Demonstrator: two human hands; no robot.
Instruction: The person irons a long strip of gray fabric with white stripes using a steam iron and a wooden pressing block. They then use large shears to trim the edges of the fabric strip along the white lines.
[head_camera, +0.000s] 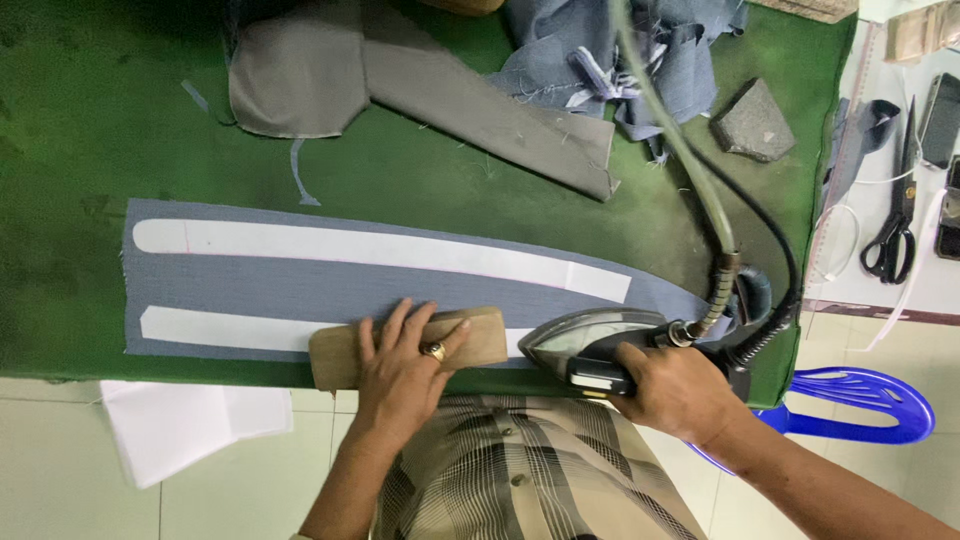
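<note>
Both hands (400, 370) down, iron (590, 345) handle hidden under right fingers.

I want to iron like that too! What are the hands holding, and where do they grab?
The right hand grips the iron by its handle. The left hand presses flat on the wooden block, fingers over its top, not clearly gripping it.

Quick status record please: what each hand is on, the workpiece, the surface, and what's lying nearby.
left hand: pressing flat on a wooden block
right hand: gripping the handle of the steam iron
workpiece: grey fabric panel with two white interfacing strips
surface: green padded table
nearby: grey trouser piece, blue-grey fabric pile, scissors, blue plastic chair
</note>
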